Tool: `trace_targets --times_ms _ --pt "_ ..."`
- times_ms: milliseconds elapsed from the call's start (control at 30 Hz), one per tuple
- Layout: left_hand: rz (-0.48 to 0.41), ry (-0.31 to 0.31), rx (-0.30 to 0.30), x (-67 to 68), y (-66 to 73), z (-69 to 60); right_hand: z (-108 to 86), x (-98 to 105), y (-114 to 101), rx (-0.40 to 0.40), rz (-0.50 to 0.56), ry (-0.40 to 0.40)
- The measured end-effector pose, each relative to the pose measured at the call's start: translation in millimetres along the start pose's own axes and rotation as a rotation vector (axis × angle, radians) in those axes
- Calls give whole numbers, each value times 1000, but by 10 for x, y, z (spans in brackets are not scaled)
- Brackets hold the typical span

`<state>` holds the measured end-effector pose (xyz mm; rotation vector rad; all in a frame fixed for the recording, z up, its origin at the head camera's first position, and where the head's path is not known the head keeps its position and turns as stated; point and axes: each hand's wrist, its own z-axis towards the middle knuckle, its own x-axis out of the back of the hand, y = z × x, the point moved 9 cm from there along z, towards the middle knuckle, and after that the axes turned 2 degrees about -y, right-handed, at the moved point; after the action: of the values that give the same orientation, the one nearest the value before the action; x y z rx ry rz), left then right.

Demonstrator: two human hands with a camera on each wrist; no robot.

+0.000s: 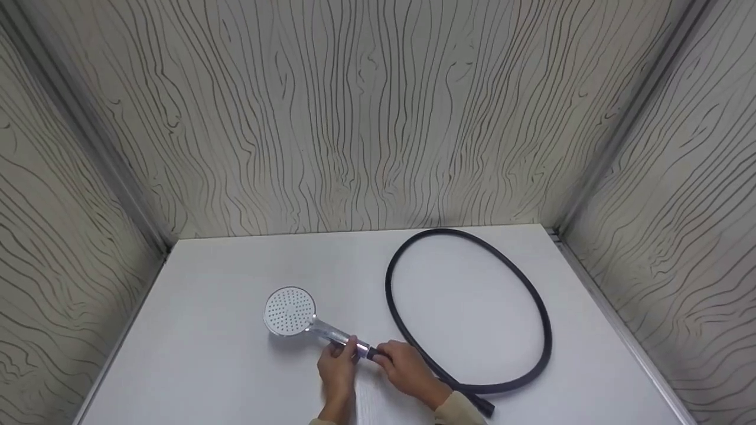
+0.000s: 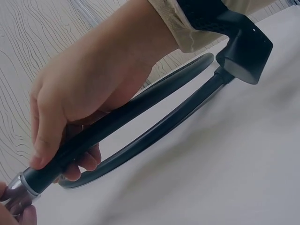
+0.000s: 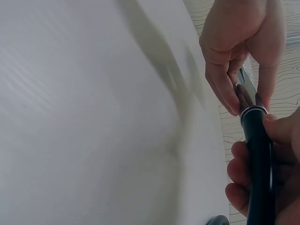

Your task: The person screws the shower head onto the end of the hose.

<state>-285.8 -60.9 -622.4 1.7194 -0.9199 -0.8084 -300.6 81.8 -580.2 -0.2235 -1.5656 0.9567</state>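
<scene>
A chrome shower head (image 1: 289, 311) with a white round face lies at an angle, its face up. My left hand (image 1: 338, 373) pinches its handle (image 1: 331, 332) near the lower end. My right hand (image 1: 410, 370) is curled round the end of a black hose (image 1: 546, 330). The hose's black collar (image 2: 40, 179) meets the handle's chrome end (image 2: 19, 193) in the left wrist view; whether they are screwed together cannot be told. In the right wrist view, fingers of my left hand (image 3: 243, 51) hold the chrome end above the hose (image 3: 259, 173) in my right hand (image 3: 288, 161).
The hose loops across the right side of the white table (image 1: 207, 330), and its other end (image 1: 484, 406) lies near the front beside my right sleeve (image 1: 459, 410). Wood-grain panels (image 1: 354, 118) stand behind and at both sides.
</scene>
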Motion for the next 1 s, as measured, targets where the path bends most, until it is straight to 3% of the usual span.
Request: trace_targets --times_ms 300,600,1000 --pt "-3 0 60 10 -26 12 18 15 53 -39 62 -2" --pt "-50 18 -14 30 -1 22 2 67 -7 -1 -24 96" --pt "8 18 7 20 -10 -7 -13 78 -75 51 -104 182"
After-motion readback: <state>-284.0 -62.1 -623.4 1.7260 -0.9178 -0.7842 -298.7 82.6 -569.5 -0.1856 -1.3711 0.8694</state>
